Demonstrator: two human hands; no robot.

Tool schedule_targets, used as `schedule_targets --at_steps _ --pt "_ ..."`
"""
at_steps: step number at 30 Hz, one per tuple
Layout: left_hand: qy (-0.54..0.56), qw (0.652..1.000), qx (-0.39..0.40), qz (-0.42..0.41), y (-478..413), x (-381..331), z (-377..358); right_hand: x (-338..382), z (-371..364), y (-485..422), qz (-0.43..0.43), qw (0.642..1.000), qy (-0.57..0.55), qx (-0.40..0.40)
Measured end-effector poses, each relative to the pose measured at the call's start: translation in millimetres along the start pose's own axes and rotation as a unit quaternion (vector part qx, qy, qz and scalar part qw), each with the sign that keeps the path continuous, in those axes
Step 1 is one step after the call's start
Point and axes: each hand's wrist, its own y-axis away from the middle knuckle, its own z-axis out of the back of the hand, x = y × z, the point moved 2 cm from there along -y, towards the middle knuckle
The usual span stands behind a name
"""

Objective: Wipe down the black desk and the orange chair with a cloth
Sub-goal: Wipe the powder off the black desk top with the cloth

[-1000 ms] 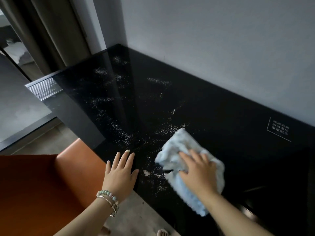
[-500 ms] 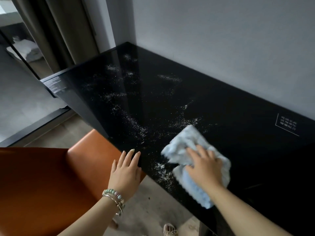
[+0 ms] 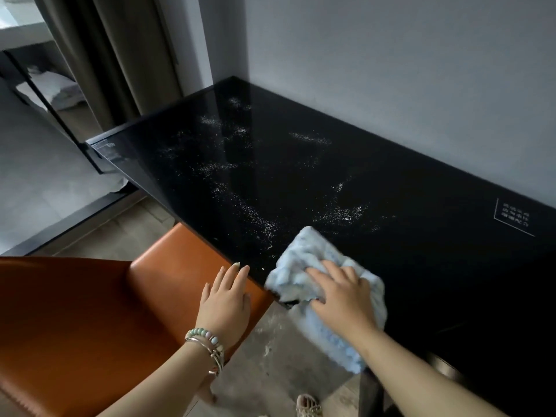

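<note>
A glossy black desk (image 3: 406,224) runs along the grey wall, dusted with white specks (image 3: 252,218) over its left and middle part. My right hand (image 3: 343,296) presses flat on a fluffy light-blue cloth (image 3: 304,263) at the desk's front edge; part of the cloth hangs over the edge. My left hand (image 3: 225,299), with bracelets at the wrist, hovers open just in front of the desk edge, above the orange chair (image 3: 90,320) that stands at the lower left.
A grey wall (image 3: 391,70) backs the desk. Curtains (image 3: 126,55) and a glass partition stand at the far left. A white printed label (image 3: 514,218) marks the desk at the right. White crumbs lie on the floor (image 3: 270,350) below the desk edge, near my foot (image 3: 307,406).
My right hand has dragged the cloth toward the front edge, sweeping specks off onto the floor. My left hand has slid off the desk top to just in front of it.
</note>
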Motion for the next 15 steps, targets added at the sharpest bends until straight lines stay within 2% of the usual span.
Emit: schedule_targets --at_steps 3,5,8,12,15 --pt "-0.003 1.0 -0.002 0.0 0.7 7.2 3.5 -35.5 9.8 -2.6 -0.144 0.989 0.003 -0.013" --pt "0.002 1.0 -0.003 0.004 1.9 11.8 5.2 -25.4 11.0 0.5 -0.164 0.986 0.008 -0.012" --pt "0.011 1.0 -0.008 0.008 4.1 15.8 6.3 20.9 4.0 9.7 -0.114 0.993 0.0 -0.013" --pt "0.026 1.0 0.0 0.007 7.5 19.6 9.3 74.8 -8.7 20.8 0.027 0.998 -0.052 0.0" --pt "0.055 0.998 -0.017 -0.001 9.4 23.4 16.7 87.9 -4.4 17.9 0.045 0.994 -0.096 -0.001"
